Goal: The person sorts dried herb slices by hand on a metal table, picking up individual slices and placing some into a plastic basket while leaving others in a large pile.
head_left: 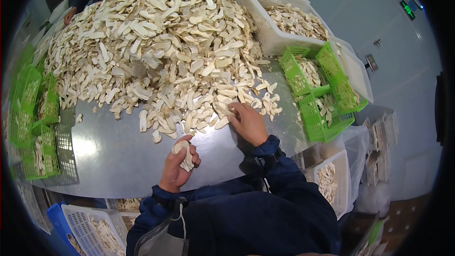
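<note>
A large heap of pale, dried mushroom slices (161, 42) covers the far part of the metal table (118, 161). My left hand (176, 168) is closed around a small stack of mushroom slices (185, 155), held above the table's near side. At the heap's near right edge, my right hand (250, 124) reaches down with bent fingers, thumb and fingertips closed on a slice among the loose slices (222, 105). Its lower fingers are partly hidden by the hand itself.
Green baskets (313, 114) with slices stand on the right, and more green baskets (24, 109) on the left. White crates (279, 38) of slices sit at the back right. Lower crates (111, 213) flank me. Another person's hand (70, 15) is at the far left.
</note>
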Demonstrator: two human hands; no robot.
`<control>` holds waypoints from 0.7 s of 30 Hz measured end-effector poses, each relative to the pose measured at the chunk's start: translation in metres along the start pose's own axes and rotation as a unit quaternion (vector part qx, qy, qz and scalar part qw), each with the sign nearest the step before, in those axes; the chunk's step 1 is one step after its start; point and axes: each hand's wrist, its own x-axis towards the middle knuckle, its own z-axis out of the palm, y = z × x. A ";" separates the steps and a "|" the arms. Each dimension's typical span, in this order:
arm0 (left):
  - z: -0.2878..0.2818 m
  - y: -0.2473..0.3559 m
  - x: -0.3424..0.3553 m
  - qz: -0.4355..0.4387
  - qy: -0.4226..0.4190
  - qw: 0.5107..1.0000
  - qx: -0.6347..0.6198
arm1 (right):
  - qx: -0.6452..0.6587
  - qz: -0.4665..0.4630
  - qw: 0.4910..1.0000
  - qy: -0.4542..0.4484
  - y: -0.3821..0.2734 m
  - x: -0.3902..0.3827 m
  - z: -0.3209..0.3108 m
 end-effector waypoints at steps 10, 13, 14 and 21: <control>0.014 0.001 0.000 -0.001 0.031 1.000 -0.004 | 0.342 0.018 0.923 -0.177 -0.042 -0.029 -0.004; 0.014 0.002 -0.001 -0.008 0.031 0.999 -0.015 | 0.241 -0.026 0.965 -0.104 -0.024 -0.014 -0.001; 0.009 0.001 -0.001 -0.014 0.020 1.000 -0.007 | 0.107 -0.072 0.992 -0.001 -0.014 -0.006 -0.001; 0.001 0.001 -0.001 -0.010 0.004 1.000 -0.003 | -0.061 -0.122 0.988 0.068 0.014 0.008 0.000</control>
